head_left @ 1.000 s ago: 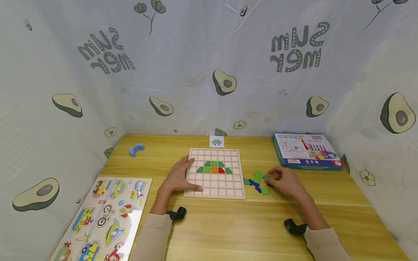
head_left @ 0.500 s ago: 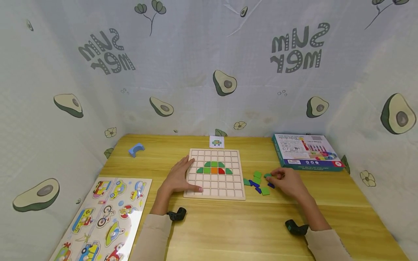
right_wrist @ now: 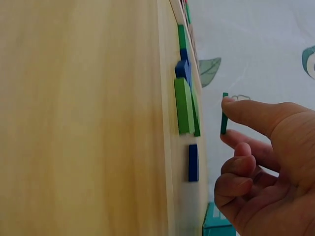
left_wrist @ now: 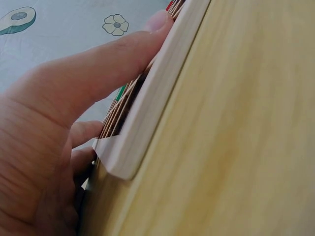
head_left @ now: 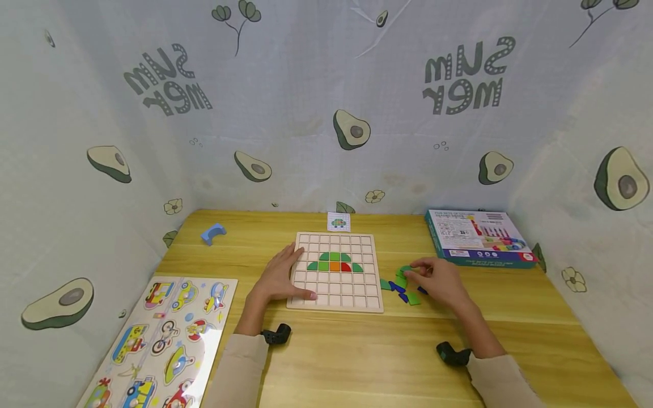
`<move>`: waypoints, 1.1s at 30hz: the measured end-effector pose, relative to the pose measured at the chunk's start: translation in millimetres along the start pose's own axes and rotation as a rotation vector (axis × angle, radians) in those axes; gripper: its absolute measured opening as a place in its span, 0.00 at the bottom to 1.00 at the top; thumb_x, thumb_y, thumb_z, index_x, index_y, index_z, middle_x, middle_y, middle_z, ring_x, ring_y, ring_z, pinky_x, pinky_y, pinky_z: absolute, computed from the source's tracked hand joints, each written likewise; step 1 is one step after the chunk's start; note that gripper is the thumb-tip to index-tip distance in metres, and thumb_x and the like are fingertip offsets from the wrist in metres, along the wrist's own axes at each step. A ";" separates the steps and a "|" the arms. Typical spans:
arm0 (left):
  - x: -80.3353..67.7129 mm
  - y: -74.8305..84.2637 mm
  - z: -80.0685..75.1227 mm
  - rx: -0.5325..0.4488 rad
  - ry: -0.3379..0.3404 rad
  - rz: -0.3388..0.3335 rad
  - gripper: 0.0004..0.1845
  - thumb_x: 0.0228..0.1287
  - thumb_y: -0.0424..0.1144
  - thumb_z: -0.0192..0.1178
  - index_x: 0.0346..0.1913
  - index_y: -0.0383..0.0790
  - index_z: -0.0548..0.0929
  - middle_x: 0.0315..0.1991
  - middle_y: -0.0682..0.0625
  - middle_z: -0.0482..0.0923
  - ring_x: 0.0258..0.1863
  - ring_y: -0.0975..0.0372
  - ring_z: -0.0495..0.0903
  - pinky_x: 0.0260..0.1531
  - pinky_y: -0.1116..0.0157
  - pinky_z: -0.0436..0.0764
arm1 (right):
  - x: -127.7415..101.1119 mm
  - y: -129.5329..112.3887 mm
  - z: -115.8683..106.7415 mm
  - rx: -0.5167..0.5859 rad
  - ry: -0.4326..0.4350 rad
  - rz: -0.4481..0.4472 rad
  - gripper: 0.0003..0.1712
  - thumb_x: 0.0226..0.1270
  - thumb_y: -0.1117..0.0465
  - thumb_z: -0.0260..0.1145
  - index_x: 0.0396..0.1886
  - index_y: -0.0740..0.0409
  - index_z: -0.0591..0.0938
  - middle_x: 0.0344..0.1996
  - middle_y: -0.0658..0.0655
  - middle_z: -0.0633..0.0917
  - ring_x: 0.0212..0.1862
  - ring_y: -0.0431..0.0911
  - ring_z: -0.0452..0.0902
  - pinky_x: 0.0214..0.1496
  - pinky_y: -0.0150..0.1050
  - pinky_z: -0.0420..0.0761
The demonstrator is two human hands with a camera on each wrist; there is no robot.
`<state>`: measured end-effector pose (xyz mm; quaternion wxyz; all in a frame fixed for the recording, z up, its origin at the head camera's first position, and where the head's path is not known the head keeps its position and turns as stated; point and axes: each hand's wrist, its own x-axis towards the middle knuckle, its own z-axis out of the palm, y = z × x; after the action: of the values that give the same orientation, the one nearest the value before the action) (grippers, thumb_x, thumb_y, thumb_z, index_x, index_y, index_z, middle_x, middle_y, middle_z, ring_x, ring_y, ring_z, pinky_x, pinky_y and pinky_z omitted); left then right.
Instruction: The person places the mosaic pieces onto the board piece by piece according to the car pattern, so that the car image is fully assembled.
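Right hand (head_left: 440,283) pinches a green tile (right_wrist: 224,114) above loose tiles (head_left: 403,290); left hand (head_left: 279,276) rests flat, fingers relaxed, on the grid board (head_left: 336,294).

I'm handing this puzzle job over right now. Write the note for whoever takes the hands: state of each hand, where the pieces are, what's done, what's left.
Left hand: flat on the grid board, holding its left edge, thumb along the near edge.
Right hand: pinches one green tile between thumb and fingers, lifted off the table beside the board.
Loose tiles, green and blue, lie on the table right of the board.
Pattern card lies behind the board.
Done: two rows of green tiles with one orange and one red sit in the grid.
Left: the held tile is not yet on the board; most cells are unfilled.
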<state>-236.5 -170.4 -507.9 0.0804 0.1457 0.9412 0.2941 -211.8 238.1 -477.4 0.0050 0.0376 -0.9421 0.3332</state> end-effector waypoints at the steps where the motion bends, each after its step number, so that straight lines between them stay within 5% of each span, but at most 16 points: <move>1: 0.0 -0.1 -0.1 0.003 0.000 -0.001 0.69 0.39 0.67 0.80 0.83 0.47 0.57 0.86 0.47 0.42 0.85 0.49 0.43 0.80 0.41 0.51 | 0.8 -1.4 1.9 -0.001 0.000 -0.005 0.23 0.69 0.50 0.73 0.52 0.64 0.87 0.31 0.55 0.81 0.34 0.47 0.72 0.33 0.34 0.72; 33: 0.5 -1.2 -0.5 0.007 0.006 0.007 0.68 0.39 0.67 0.80 0.83 0.47 0.57 0.85 0.45 0.43 0.84 0.47 0.44 0.79 0.40 0.53 | 24.1 -93.8 75.2 0.139 -0.141 -0.226 0.13 0.65 0.56 0.76 0.44 0.59 0.90 0.26 0.50 0.78 0.29 0.43 0.70 0.29 0.31 0.69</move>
<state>-237.4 -171.4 -508.3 0.0759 0.1483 0.9420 0.2914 -227.7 116.5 -476.2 -0.0265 0.1672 -0.9046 0.3913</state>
